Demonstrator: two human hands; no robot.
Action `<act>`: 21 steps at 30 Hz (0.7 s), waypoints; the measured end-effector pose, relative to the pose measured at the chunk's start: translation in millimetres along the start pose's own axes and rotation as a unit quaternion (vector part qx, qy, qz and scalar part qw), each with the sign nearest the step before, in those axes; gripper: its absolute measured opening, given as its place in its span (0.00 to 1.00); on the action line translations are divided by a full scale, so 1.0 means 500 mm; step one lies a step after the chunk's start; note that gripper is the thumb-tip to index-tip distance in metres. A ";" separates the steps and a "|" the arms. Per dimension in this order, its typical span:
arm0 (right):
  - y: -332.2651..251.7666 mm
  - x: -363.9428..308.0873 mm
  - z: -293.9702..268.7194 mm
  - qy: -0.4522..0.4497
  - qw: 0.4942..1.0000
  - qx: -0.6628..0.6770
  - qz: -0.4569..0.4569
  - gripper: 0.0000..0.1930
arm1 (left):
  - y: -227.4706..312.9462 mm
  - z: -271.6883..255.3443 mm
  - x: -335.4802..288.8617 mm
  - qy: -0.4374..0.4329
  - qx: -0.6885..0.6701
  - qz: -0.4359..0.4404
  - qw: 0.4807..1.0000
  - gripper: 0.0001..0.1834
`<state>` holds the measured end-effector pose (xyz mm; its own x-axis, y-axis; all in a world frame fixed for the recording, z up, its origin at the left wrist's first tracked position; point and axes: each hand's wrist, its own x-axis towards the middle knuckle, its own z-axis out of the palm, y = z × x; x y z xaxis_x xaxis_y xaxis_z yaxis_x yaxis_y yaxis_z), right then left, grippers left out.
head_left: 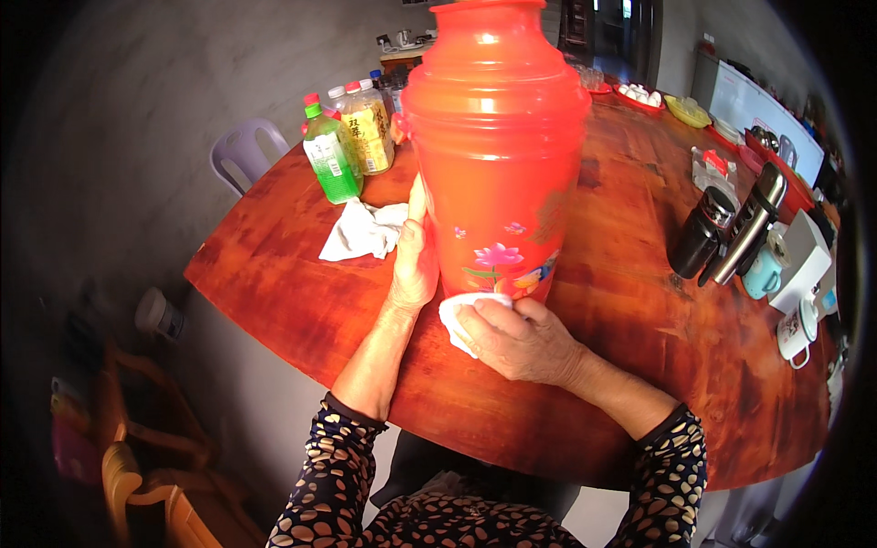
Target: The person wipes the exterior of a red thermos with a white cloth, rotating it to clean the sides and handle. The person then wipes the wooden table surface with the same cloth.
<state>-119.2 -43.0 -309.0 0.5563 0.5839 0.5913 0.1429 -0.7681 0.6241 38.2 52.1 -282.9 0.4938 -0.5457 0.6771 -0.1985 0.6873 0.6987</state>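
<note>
Two hands at tall red flask (498, 146), upright near counter (292, 292) edge. Left hand (416, 260) braces its side, fingers flat, unclenched; right hand (521, 340) fingers grasp white cloth (454, 315) against base. We judge hard wiping could tip flask.

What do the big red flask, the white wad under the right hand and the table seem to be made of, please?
Flask: probably plastic, glossy, with moulded ridges and a printed flower. Wad: soft cloth or tissue, matte and crumpled; which one is unclear. Table: looks like varnished reddish wood, with grain and a sheen.
</note>
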 end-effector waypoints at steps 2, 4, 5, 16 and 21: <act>-0.012 -0.004 0.005 -0.028 0.999 0.008 -0.032 0.17 | -0.001 0.004 0.000 -0.006 -0.019 -0.010 1.000 0.47; -0.024 -0.001 0.004 -0.068 0.995 0.020 -0.070 0.17 | 0.005 0.002 0.004 -0.027 -0.030 -0.009 0.999 0.48; -0.021 0.009 -0.002 -0.067 0.994 0.025 -0.079 0.16 | 0.002 -0.007 0.003 -0.029 -0.071 -0.022 0.997 0.48; 0.080 0.222 -0.069 0.045 0.993 -0.087 0.063 0.15 | -0.038 -0.072 0.017 -0.246 -0.589 -0.014 0.769 0.52; 0.016 0.197 0.000 -0.070 0.990 -0.121 0.024 0.16 | 0.019 -0.023 0.008 0.009 -0.244 -0.127 0.962 0.55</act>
<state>-63.2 8.4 -245.5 0.6677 0.4935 0.5574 -0.0775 -0.6985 0.7114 48.1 62.0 -276.5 0.4897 -0.7197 0.4922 0.3480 0.6789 0.6465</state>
